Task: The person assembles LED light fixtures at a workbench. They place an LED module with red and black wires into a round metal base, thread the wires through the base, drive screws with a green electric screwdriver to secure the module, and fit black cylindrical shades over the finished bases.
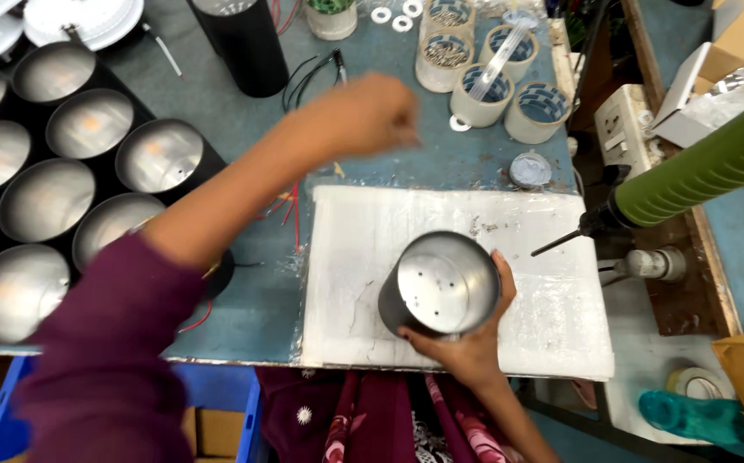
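Two bare hands are at work over a blue-green worktable; the right hand holds a round silver metal can with a dark outside; its fingers are wrapped around the can from below, and the thumb presses on the right edge of the rim; the can stands on a white foam sheet near the front of the table, with its open mouth turned up; small holes show in its shiny bottom.

The left hand is stretched far out over the table, on an arm in a purple sleeve; it is blurred, so I cannot tell if its fingers are apart or together, or if it holds a thing; it is near the round pots of small metal parts and the rolls of tape.

Many more silver cans in black shells sit side by side on the left; a tall black tube stands at the back; a green power screwdriver hangs on the right, its tip over the edge of the foam sheet; thin red and black wires lie on the table.
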